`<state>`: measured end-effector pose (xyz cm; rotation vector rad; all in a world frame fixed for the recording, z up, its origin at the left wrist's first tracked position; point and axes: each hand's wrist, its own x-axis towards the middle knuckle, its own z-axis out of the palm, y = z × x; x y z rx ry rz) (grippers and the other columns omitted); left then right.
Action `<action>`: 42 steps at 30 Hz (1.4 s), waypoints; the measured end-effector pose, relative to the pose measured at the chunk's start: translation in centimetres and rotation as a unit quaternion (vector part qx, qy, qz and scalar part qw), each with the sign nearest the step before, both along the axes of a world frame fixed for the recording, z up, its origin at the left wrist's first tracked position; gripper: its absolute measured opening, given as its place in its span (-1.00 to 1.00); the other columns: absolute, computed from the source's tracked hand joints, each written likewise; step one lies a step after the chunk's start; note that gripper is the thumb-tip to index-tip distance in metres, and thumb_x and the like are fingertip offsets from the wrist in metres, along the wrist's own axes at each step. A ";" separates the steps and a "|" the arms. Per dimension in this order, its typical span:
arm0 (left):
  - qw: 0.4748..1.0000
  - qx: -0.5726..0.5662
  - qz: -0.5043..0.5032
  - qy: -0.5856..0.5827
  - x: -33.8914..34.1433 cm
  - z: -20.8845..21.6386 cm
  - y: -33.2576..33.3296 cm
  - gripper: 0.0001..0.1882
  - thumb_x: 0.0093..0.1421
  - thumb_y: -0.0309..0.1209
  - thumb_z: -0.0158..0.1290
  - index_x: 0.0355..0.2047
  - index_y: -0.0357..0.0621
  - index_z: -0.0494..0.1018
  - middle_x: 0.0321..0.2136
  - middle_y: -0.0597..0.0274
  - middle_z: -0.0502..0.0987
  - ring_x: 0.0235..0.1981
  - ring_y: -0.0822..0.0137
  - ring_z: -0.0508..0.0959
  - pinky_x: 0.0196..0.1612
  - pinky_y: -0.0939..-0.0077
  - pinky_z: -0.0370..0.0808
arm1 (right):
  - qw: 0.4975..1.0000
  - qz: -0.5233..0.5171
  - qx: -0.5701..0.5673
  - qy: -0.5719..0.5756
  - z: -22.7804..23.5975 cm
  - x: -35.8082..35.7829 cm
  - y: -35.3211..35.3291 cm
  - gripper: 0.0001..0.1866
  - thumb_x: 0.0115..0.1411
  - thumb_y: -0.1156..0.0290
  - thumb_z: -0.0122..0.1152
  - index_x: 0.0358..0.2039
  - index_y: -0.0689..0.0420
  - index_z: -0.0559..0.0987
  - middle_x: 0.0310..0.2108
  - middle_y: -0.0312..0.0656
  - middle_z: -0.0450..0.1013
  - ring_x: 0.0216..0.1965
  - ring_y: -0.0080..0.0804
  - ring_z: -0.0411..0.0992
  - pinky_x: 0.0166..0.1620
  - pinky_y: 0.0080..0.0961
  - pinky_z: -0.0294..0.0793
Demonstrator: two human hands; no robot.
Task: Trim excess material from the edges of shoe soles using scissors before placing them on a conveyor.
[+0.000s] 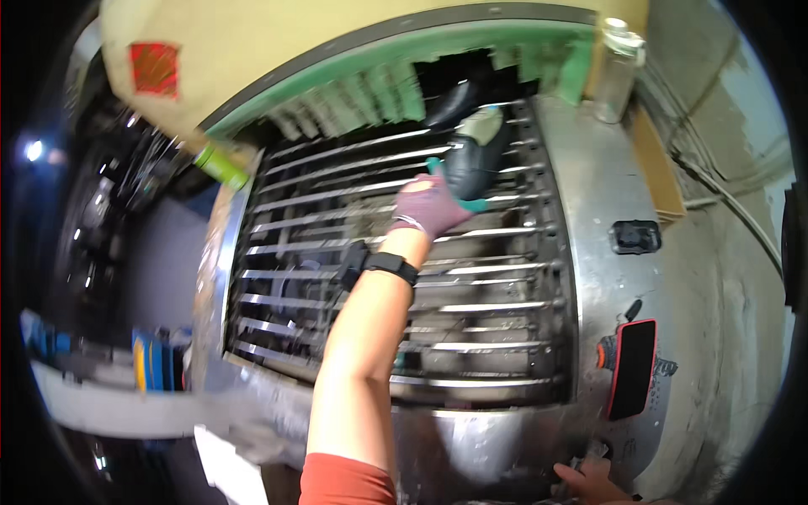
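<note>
Head view: a gloved left hand (429, 206) is seen clasped on a dark shoe (475, 151) at one o'clock, resting on the metal roller bars (379, 278). The shoe is judged light, flexible, best gripped at the heel. At five o'clock the bare right hand (589, 484) rests on the steel frame (589, 185); its grip cannot be told. A phone (633, 369) lies at four o'clock, a clear bottle (619, 71) at one o'clock, green flaps (370, 93) crowd the shoe

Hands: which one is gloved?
The left hand, reaching over the metal bars and gripping a dark shoe, wears a purple glove; the right hand, lower right, is bare.
</note>
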<state>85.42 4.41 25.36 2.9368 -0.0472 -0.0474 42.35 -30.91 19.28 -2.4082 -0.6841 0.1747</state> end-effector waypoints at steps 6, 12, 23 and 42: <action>0.963 -0.257 0.054 0.062 -20.2 5.1 2.1 0.01 -0.16 0.29 0.19 0.11 -0.23 0.25 -0.19 -0.07 0.56 -0.13 0.11 0.57 -0.04 0.32 0.46 | 0.990 0.063 0.055 -0.113 1.2 2.3 1.6 -0.52 -0.01 0.36 0.31 -0.05 0.12 0.42 -0.46 -0.03 0.41 -0.55 0.02 0.42 -0.49 -0.22 0.39; 0.826 -0.508 0.218 0.109 -45.7 9.3 3.7 -0.02 0.09 -0.21 0.22 0.38 -0.04 -0.14 -0.14 0.20 0.55 -0.18 0.51 0.53 -0.11 0.58 0.44 | 0.984 -0.034 0.049 -0.166 1.1 1.3 3.7 -0.52 -0.05 0.49 0.32 -0.05 0.23 0.46 -0.34 0.07 0.40 -0.34 0.11 0.43 -0.29 -0.20 0.43; 0.359 -0.869 0.250 -0.231 -78.1 -5.0 -9.1 -0.22 0.20 0.22 -0.12 0.19 -0.16 0.21 -0.08 -0.04 0.50 -0.16 0.17 0.59 -0.15 0.30 0.58 | 0.949 0.278 0.146 -0.028 2.9 -2.0 10.6 -0.44 0.08 0.61 0.09 0.15 0.20 0.31 -0.07 -0.13 0.34 -0.14 -0.38 0.36 0.00 -0.48 0.33; 0.008 -0.900 0.318 -0.298 -81.7 -7.2 -10.9 -0.17 0.15 0.38 -0.30 0.14 -0.02 0.32 -0.20 0.16 0.56 -0.30 0.17 0.60 -0.21 0.15 0.59 | 0.566 0.343 0.106 0.742 4.8 -16.6 23.1 -0.42 0.16 0.21 0.30 0.09 0.15 0.28 -0.49 -0.26 0.30 -0.66 -0.67 0.12 -0.62 -0.70 0.06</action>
